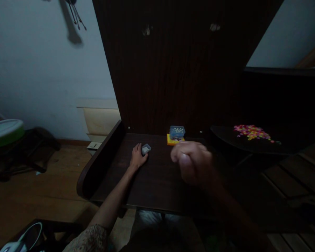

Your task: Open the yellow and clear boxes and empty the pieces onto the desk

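A small clear plastic box with something pale in it rests on the dark wooden table. My left hand lies on the tabletop with its thumb and fingers round the near left side of this box. Closer to the camera and to the right, my right hand is raised above the table, its fingers curled in and blurred. Whatever it may hold is hidden. Behind it, against the back panel, a stack of clear plastic boxes with small whitish pieces on top sits on a yellow box.
A dark curved side rail bounds the table on the left, and a tall wooden panel closes the back. At the right, a pile of colourful small pieces lies on a dark shelf. A green container with a whitish lid stands far left.
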`<state>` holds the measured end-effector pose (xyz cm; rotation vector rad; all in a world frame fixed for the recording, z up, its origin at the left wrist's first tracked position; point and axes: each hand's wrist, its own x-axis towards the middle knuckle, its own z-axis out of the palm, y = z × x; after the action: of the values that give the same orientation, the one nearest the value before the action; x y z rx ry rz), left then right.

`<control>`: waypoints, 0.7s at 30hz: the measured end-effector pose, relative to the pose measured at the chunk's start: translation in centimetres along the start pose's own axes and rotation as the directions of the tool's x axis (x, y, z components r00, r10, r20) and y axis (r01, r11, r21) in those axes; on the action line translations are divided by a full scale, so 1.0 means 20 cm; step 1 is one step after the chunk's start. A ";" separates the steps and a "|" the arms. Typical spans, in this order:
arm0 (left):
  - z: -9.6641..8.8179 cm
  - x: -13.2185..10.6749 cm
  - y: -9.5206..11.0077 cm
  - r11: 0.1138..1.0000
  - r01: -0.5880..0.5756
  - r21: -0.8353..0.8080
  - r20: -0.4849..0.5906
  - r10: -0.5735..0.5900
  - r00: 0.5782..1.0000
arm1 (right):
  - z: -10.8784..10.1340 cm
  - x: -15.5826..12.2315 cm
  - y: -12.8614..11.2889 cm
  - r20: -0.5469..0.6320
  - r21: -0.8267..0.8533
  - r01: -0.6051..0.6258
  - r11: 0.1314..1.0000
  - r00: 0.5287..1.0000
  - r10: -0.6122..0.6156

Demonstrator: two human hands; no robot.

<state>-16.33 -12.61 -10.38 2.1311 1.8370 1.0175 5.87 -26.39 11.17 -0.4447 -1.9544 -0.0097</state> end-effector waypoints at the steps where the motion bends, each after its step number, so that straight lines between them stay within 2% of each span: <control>1: 0.00 0.00 0.00 1.000 0.022 -0.021 -0.013 -0.023 1.000 | 0.08 0.00 0.10 0.014 -0.002 -0.033 0.999 0.999 0.033; 3: -0.01 0.01 -0.02 0.997 0.037 -0.070 -0.023 -0.038 0.999 | 0.25 -0.05 0.31 0.129 -0.059 -0.166 0.984 0.977 0.172; 4: -0.01 0.01 -0.03 0.995 0.034 -0.096 -0.021 -0.036 0.999 | 0.32 -0.10 0.41 0.191 -0.119 -0.227 0.967 0.950 0.247; 7: -0.02 0.01 -0.06 0.985 0.023 -0.171 0.010 -0.022 1.000 | 0.47 -0.26 0.64 0.395 -0.308 -0.354 0.883 0.797 0.457; 9: -0.03 0.02 -0.08 0.978 0.024 -0.209 0.042 -0.016 0.999 | 0.53 -0.33 0.75 0.463 -0.370 -0.369 0.853 0.723 0.513; 10: -0.04 0.02 -0.09 0.975 0.023 -0.223 0.057 -0.011 0.998 | 0.55 -0.36 0.78 0.488 -0.358 -0.367 0.858 0.710 0.507; 13: -0.06 0.02 -0.12 0.969 0.002 -0.248 0.095 0.022 0.995 | 0.60 -0.37 0.84 0.541 -0.287 -0.316 0.904 0.725 0.425; 15: -0.07 0.03 -0.12 0.966 -0.015 -0.260 0.112 0.046 0.993 | 0.65 -0.35 0.85 0.585 -0.275 -0.260 0.925 0.719 0.376; 17: -0.08 0.04 -0.12 0.960 -0.030 -0.277 0.118 0.065 0.991 | 0.70 -0.33 0.85 0.641 -0.299 -0.206 0.932 0.680 0.356; 21: -0.09 0.04 -0.13 0.935 -0.031 -0.353 0.094 0.069 0.993 | 0.83 -0.28 0.83 0.743 -0.379 -0.078 0.922 0.569 0.353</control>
<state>-19.36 -11.76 -10.02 1.9810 1.4321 1.1234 -1.56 -9.20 -4.00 -1.0482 -2.8037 0.0604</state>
